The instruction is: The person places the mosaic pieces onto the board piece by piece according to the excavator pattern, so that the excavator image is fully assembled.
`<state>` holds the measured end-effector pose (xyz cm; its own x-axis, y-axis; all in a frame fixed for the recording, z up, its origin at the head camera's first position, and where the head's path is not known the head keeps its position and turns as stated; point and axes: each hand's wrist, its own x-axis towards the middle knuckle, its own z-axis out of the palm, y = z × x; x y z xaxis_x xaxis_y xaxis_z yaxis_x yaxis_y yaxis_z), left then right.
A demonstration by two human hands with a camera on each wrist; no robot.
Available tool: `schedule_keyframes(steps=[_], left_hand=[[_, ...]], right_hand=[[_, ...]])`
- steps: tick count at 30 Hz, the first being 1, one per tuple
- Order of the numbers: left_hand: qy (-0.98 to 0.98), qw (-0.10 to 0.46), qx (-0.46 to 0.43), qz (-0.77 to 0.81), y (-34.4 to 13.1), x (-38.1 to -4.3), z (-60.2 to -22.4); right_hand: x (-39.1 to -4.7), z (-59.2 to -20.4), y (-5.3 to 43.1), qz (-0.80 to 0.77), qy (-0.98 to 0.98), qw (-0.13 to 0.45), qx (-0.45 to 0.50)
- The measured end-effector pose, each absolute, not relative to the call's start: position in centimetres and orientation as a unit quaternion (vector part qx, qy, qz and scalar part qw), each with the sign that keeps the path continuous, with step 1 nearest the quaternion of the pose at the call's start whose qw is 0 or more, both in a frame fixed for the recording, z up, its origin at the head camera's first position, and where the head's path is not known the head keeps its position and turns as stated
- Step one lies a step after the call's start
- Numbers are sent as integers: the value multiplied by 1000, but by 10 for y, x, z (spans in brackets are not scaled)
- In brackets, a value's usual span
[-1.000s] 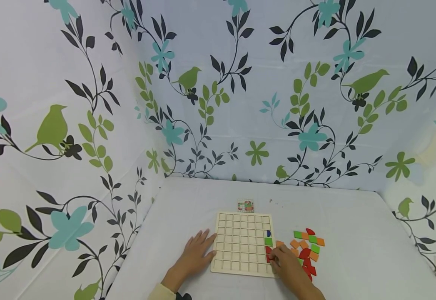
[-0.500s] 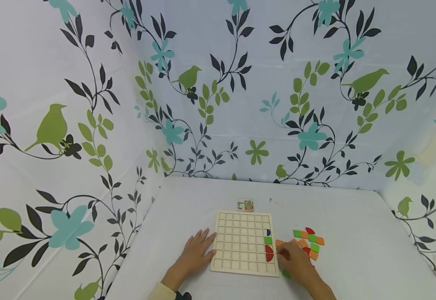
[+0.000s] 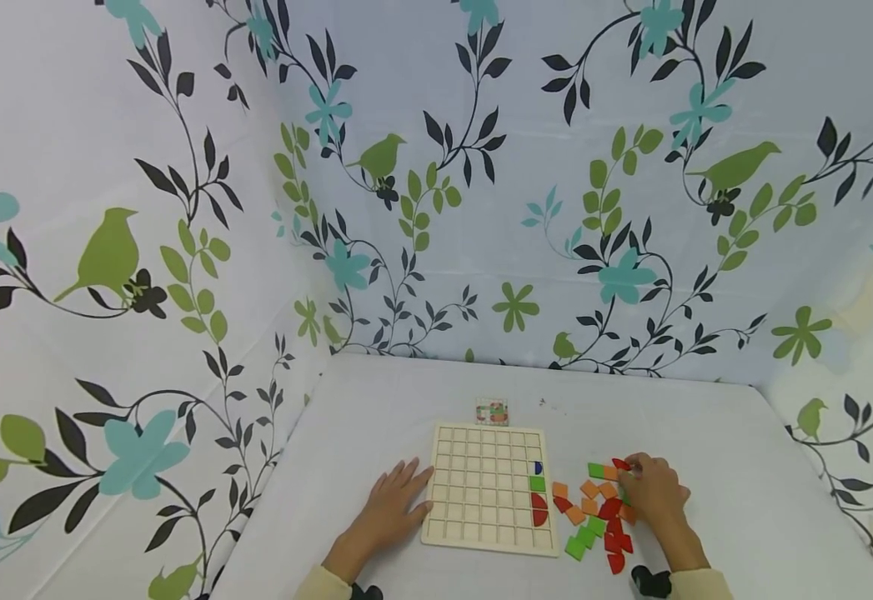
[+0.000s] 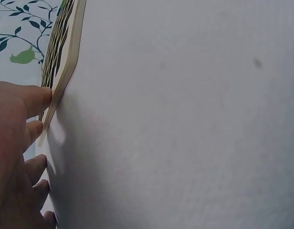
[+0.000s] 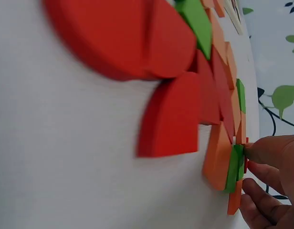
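Observation:
My left hand [image 3: 394, 508] lies with fingers spread at the left edge of the wooden grid board [image 3: 481, 500], thumb and a fingertip touching its rim. The board [image 4: 70, 52] shows edge-on in the left wrist view. In its right column sit a blue piece [image 3: 538, 467], a green square [image 3: 537, 483] and two red quarter-circle pieces [image 3: 539, 517]. At the far right of the loose pieces my right hand [image 3: 657, 492] pinches a red quarter-circle piece [image 3: 619, 463] between thumb and finger. The right wrist view shows that hand [image 5: 276, 167] beside green and orange squares; it partly hides the red piece.
Loose orange squares [image 3: 589, 506], green squares [image 3: 574, 547] and red curved pieces [image 3: 616, 562] lie right of the board. A small patterned card [image 3: 492, 411] lies behind the board. Patterned cloth walls [image 3: 436, 208] surround the white table [image 3: 744, 475].
My right hand has left the board's lower right and moved right and away to the far pieces, uncovering the two red pieces on the board. The left hand stays still.

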<state>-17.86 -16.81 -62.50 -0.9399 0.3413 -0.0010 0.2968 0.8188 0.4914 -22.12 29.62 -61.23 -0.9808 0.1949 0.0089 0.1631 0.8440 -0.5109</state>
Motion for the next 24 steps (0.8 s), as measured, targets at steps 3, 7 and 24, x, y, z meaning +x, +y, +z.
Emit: schedule_keyframes(steps=[3,7,24], left_hand=[[953,46,167,249,-168,-178,-625],[953,46,165,251,-167,-178,-623],[955,51,162,244,-168,-177,-623]], right_hand=[[-231,-613,300,282,-954,21,-100],[-241,-610,300,295,-950,8,-103],[-266,-601,283,321,-937,-19,-137]])
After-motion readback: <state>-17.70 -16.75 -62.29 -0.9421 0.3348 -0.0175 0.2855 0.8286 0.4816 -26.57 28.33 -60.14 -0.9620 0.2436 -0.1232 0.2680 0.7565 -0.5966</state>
